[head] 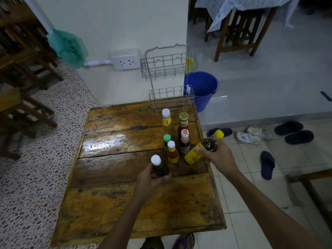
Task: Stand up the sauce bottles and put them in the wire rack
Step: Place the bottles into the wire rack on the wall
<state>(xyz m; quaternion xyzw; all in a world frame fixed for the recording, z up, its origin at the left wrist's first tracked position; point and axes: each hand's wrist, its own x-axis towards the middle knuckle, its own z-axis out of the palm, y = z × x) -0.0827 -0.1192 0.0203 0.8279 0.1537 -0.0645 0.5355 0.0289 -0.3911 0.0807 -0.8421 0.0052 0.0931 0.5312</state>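
Observation:
My left hand [151,178] grips a dark sauce bottle with a white cap [158,165], held upright above the wooden table [125,203]. My right hand [218,155] holds a tilted dark bottle with a yellow label and yellow cap [199,151], its base near the table's right side. Several sauce bottles stand upright in a cluster: a white-capped yellow one [166,120], a gold-capped one [183,124], a red-and-white-capped one [185,143], a green-capped one [167,141], and a small orange one [172,152]. The two-tier wire rack [170,97] stands empty at the table's far edge.
A blue bucket [203,88] sits on the floor behind the rack's right side. A wall socket [125,62] and a green mop head [67,45] are at the wall. Wooden chairs [21,72] stand left. Sandals and slippers [267,164] lie on the tiles to the right.

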